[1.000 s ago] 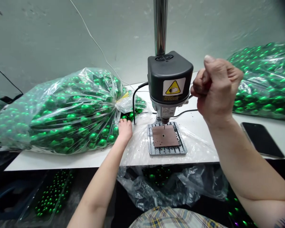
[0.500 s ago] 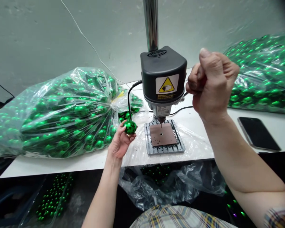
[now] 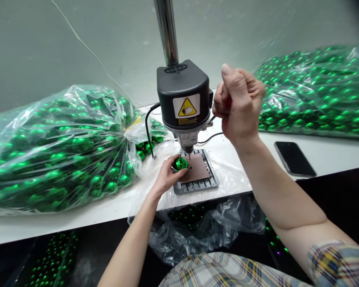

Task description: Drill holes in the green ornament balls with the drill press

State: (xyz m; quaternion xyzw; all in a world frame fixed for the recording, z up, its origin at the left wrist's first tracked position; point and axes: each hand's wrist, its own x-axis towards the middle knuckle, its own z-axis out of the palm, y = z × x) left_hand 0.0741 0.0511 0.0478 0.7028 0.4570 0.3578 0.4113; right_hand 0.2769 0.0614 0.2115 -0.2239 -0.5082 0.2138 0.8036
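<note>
My left hand (image 3: 166, 174) pinches a shiny green bauble (image 3: 180, 164) between thumb and fingers. It holds the bauble over the left part of a brown plate (image 3: 199, 169) with a small hole, just left of the thin drill bit (image 3: 189, 156). The plate lies on the slotted grey base (image 3: 212, 182) of a black drill press (image 3: 182, 85) with a yellow warning sticker. At the press's right side, my right hand (image 3: 242, 103) is closed in a fist around its lever (image 3: 211, 120); most of the lever is hidden by the fingers.
Clear bags full of green baubles lie on the left (image 3: 77, 147) and right (image 3: 314, 93) of the white table. A black phone (image 3: 295, 158) rests at the right. Clear plastic film (image 3: 221, 227) hangs over the front edge. Dark chips are scattered around the base.
My left hand has carried the bauble rightward from beside the press to over the brown plate near the bit. My right fist stays at the press's side. The camera view has shifted right.
</note>
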